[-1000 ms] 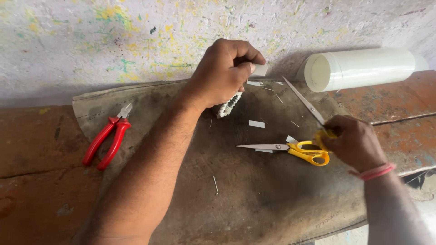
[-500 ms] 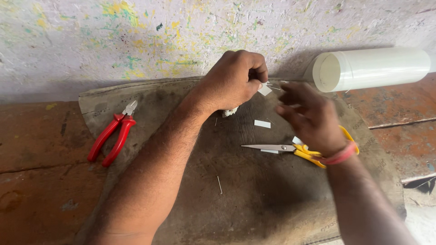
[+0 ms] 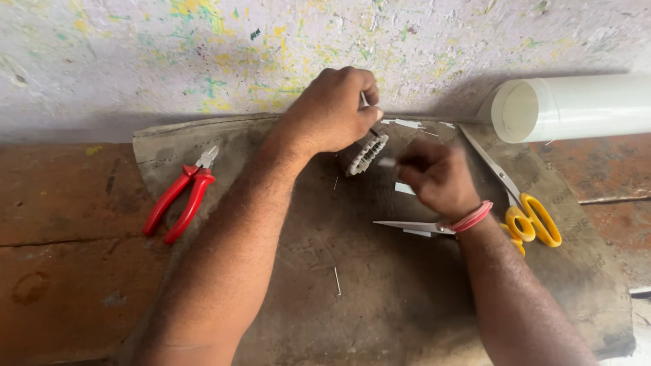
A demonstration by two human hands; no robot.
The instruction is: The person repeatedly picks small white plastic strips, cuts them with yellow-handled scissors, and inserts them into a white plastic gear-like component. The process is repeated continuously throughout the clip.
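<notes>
Two hands are working over a small toothed part on a dark mat.

The left hand (image 3: 332, 112) is reaching in from the lower left, forearm slanting up across the mat (image 3: 380, 298), knuckles up and fingers curled tight around a small round toothed part (image 3: 365, 153) held just above the mat near the wall. The right hand (image 3: 434, 175) is coming in from the lower right (it is blurred), fingers bunched together and pinching a small pale strip (image 3: 387, 162) just beside the part. Yellow-handled scissors (image 3: 522, 217) are lying open on the mat behind the right wrist, red-handled pliers (image 3: 182, 195) are lying at the mat's left edge, and a white tube (image 3: 576, 105) is lying against the paint-flecked wall.
</notes>
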